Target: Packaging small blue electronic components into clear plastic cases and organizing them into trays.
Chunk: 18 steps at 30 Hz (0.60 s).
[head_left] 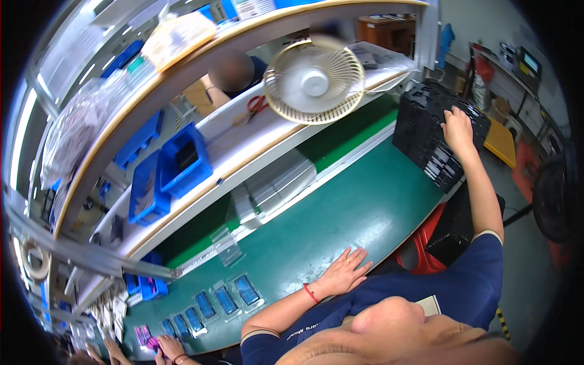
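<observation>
My left hand (344,272) lies flat on the green tabletop (365,213), fingers spread, nothing in it. Reaching out to the far right, my right hand (457,129) rests on a black tray-like box (420,121) with an uneven, sectioned face and pale strips near its lower end. Its fingers are bent against the dark surface; whatever they hold, if anything, is hidden. To the left of my left hand, several blue rectangular pieces in clear plastic trays stand in a slanting row, the nearest blue piece (246,289) among them.
Clear plastic trays (283,179) are stacked along the bench's far side. A fan (314,82), red-handled scissors (258,104) and blue bins (185,159) occupy the shelf. Other people's hands (170,347) work at lower left beside a purple item (145,336). A red stool (423,246) stands below.
</observation>
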Motion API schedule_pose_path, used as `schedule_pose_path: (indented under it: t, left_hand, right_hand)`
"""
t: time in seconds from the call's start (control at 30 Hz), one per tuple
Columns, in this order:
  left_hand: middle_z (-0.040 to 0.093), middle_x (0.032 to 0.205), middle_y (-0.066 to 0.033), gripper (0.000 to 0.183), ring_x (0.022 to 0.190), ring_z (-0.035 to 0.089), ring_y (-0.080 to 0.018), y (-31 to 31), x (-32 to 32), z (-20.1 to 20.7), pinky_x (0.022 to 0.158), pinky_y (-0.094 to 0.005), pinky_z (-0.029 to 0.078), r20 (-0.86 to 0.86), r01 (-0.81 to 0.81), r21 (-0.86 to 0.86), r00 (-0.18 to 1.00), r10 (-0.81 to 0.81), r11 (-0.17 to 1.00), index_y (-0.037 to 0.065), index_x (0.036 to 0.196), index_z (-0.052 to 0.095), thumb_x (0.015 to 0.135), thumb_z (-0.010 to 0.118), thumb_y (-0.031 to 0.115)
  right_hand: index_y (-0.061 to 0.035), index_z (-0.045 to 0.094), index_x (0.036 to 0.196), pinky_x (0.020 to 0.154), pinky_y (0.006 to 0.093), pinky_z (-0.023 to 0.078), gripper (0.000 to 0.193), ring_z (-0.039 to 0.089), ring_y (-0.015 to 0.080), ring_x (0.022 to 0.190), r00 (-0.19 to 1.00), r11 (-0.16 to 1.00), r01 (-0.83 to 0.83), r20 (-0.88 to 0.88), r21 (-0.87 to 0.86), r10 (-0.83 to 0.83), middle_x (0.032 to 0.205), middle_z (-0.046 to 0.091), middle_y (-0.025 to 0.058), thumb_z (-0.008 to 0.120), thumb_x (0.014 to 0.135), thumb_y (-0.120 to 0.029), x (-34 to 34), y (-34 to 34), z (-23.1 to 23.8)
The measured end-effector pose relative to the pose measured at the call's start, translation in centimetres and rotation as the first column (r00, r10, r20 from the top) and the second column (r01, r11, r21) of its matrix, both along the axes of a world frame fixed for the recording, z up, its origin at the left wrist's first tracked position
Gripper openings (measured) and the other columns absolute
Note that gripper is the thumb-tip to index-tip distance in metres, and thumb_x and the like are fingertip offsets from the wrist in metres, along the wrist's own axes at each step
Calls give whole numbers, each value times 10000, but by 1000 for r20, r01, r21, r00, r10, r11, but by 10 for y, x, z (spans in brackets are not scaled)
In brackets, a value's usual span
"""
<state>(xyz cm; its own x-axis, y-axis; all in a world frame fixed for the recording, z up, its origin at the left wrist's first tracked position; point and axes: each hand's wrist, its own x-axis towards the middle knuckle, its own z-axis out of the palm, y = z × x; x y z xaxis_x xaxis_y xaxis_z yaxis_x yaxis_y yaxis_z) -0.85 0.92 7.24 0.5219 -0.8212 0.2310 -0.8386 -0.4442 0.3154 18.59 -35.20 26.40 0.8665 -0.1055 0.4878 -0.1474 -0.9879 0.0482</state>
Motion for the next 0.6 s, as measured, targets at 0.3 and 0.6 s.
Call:
schedule_pose_path:
  t: [0.3,0.6]
  left_hand:
    - [420,1368,-180,444,1309,361,-338,-17,5,2,1087,-494,265,-6,-121,9,993,121,993,112,1286,514,900,548,329]
    - [458,1336,-191,435,1288,388,-343,-12,6,-1,1066,-502,291,-23,-117,-1,993,117,993,102,1237,561,843,619,279]
  right_hand:
    - [38,643,950,791,414,487,230,622,371,901,959,931,-277,127,236,253,914,645,232,682,736,-35,-10,-51,12]
    - [-27,640,955,723,457,502,237,623,379,822,817,910,355,402,215,-414,850,626,213,666,794,-198,-84,-82,-20]
